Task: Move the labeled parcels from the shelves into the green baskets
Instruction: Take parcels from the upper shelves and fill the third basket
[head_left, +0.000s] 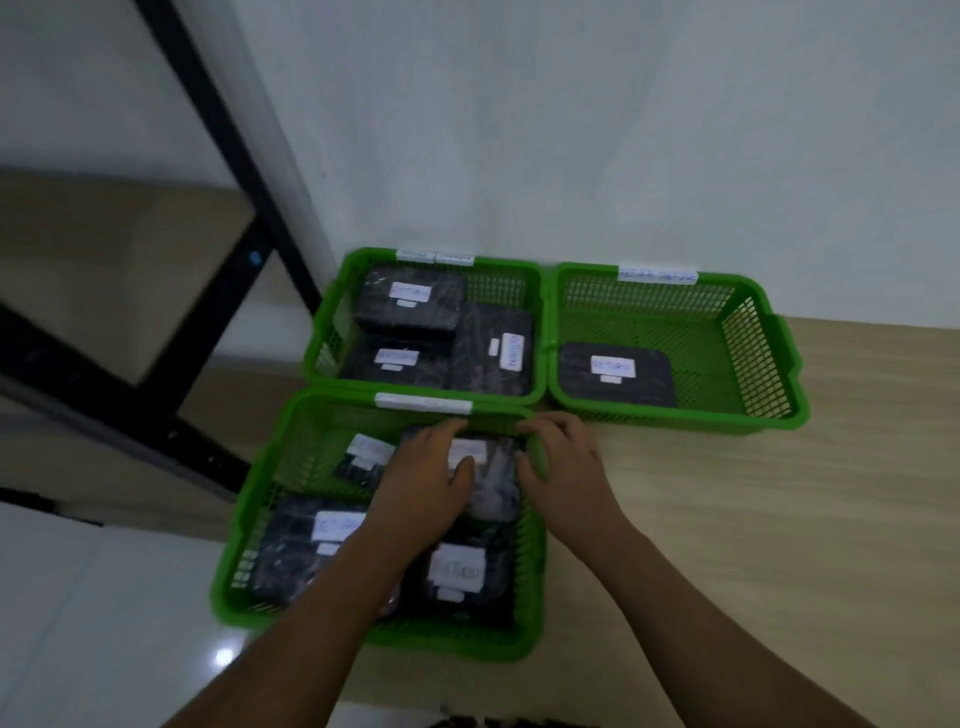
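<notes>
Gripping parcel (493, 493): left hand (426, 480), right hand (563, 467) | at near basket's (447, 644) right rim | back-right basket (675, 417) mostly open

Both arms reach forward; left hand (423, 478) and right hand (563, 467) close, fingers curled.

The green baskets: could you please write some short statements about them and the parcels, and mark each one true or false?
1. The far right basket holds a single parcel. True.
2. The far left basket holds nothing. False: three black parcels lie in it.
3. The left hand and the right hand grip the same wrapped parcel in the near basket. True.
4. The parcels are wrapped in white. False: the wrap is black; only the white labels stuck on top are white.
</notes>
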